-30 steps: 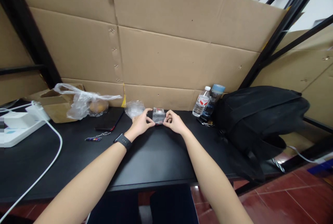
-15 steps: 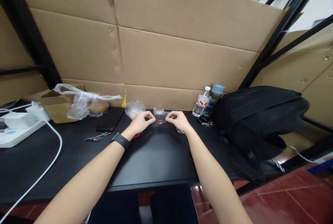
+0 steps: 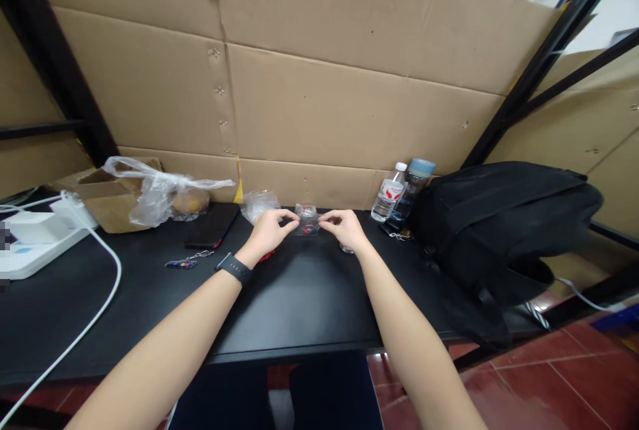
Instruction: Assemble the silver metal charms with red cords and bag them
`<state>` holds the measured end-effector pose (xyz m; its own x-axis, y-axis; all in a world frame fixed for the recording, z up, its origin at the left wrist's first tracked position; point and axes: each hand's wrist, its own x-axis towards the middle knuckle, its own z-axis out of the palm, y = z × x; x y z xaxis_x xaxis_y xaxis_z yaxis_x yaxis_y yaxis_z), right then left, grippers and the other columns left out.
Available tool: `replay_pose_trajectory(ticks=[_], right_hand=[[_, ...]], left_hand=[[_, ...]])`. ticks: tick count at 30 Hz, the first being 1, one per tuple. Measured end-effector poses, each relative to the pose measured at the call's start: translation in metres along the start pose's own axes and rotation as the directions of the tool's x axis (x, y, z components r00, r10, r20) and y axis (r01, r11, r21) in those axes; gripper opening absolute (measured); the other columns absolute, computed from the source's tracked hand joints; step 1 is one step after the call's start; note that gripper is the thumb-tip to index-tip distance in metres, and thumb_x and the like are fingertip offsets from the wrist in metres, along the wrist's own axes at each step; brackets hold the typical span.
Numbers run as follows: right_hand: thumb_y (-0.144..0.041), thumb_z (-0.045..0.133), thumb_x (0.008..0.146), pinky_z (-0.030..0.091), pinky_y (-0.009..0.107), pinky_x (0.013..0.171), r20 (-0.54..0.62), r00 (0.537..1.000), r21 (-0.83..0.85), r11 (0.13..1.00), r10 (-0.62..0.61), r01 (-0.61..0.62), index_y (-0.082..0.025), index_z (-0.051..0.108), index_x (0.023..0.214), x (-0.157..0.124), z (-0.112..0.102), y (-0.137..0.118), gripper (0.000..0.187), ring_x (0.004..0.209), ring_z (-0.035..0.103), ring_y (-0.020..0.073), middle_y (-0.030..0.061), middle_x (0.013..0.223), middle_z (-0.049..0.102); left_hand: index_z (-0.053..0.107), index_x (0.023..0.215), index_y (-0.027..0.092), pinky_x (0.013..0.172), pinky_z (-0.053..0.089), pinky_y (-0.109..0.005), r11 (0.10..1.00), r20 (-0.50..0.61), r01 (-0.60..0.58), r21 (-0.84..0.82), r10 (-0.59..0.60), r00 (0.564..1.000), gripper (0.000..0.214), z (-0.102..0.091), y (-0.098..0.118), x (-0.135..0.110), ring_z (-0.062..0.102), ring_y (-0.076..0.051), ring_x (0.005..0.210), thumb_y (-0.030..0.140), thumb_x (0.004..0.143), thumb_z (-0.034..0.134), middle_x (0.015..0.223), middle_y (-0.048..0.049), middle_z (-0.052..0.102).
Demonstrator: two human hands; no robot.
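Note:
A small clear plastic bag with something red inside is stretched between my two hands above the table. My left hand, with a dark watch at the wrist, pinches the bag's left edge between thumb and forefinger. On the other side my right hand pinches its right edge. Just behind it lies another clear packet with a bit of red. Something red shows partly from under my left hand. A small clear round item is mostly hidden by my right hand.
Crumpled clear plastic lies behind my left hand. Further left are a keychain, a dark flat case, a tied plastic bag, a cardboard box and a power strip. A water bottle, a blue-lidded bottle and a black backpack stand right.
The bag has been raised slightly and now faces me more flatly between the same two pinches. The camera view has shifted a little.

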<state>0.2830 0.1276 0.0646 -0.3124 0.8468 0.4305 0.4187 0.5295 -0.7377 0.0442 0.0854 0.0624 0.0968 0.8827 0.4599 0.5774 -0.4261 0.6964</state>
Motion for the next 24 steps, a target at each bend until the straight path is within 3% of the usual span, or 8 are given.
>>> replay_pose_trajectory(ticks=[4, 9, 14, 18, 24], right_hand=[[-0.031, 0.076, 0.075, 0.052, 0.031, 0.071, 0.111, 0.993, 0.077, 0.996, 0.043, -0.052, -0.017, 0.078, 0.086, 0.0, -0.003, 0.002, 0.018, 0.07, 0.067, 0.0187, 0.006, 0.079, 0.076], [-0.025, 0.077, 0.072, 0.051, 0.028, 0.068, 0.218, 0.969, 0.187, 0.969, 0.119, -0.161, -0.017, 0.068, 0.104, -0.003, -0.006, 0.0, 0.034, 0.068, 0.068, 0.0168, 0.0028, 0.074, 0.075], [-0.023, 0.079, 0.068, 0.045, 0.023, 0.057, 0.254, 0.957, 0.259, 0.943, 0.141, -0.207, -0.02, 0.055, 0.118, -0.006, -0.01, -0.002, 0.055, 0.058, 0.062, 0.0135, -0.0012, 0.07, 0.073], [-0.023, 0.075, 0.07, 0.042, 0.022, 0.055, 0.266, 0.95, 0.283, 0.929, 0.163, -0.239, -0.021, 0.052, 0.116, -0.006, -0.01, -0.005, 0.052, 0.058, 0.06, 0.0129, -0.0027, 0.068, 0.07], [-0.028, 0.072, 0.072, 0.032, 0.018, 0.046, 0.281, 0.943, 0.396, 0.874, 0.177, -0.282, -0.025, 0.051, 0.119, -0.005, -0.007, -0.008, 0.051, 0.051, 0.051, 0.0097, -0.0049, 0.07, 0.068]], left_hand=[[0.074, 0.09, 0.022, 0.09, 0.051, -0.035, 0.998, 0.109, 0.017, -0.06, -0.01, 0.994, 0.016, 0.003, -0.005, 0.0, 0.073, -0.023, 0.091, 0.034, 0.081, 0.068, 0.095, -0.0042, 0.079], [0.07, 0.103, 0.022, 0.087, 0.052, -0.034, 0.99, 0.194, 0.101, -0.097, -0.08, 0.978, 0.028, 0.007, -0.009, -0.002, 0.074, -0.023, 0.086, 0.035, 0.078, 0.071, 0.085, -0.0027, 0.079], [0.058, 0.118, 0.021, 0.075, 0.051, -0.029, 0.955, 0.181, 0.206, -0.212, -0.168, 0.969, 0.052, 0.01, -0.011, -0.001, 0.071, -0.019, 0.073, 0.03, 0.07, 0.076, 0.073, 0.0016, 0.075], [0.058, 0.116, 0.02, 0.065, 0.047, -0.026, 0.905, 0.216, 0.262, -0.336, -0.196, 0.956, 0.052, 0.01, -0.005, 0.0, 0.065, -0.016, 0.061, 0.028, 0.068, 0.076, 0.06, 0.0068, 0.065], [0.05, 0.132, 0.018, 0.078, 0.052, -0.03, 0.874, 0.16, 0.251, -0.416, -0.202, 0.966, 0.062, 0.007, 0.004, -0.001, 0.072, -0.019, 0.077, 0.027, 0.073, 0.07, 0.07, 0.002, 0.073]])
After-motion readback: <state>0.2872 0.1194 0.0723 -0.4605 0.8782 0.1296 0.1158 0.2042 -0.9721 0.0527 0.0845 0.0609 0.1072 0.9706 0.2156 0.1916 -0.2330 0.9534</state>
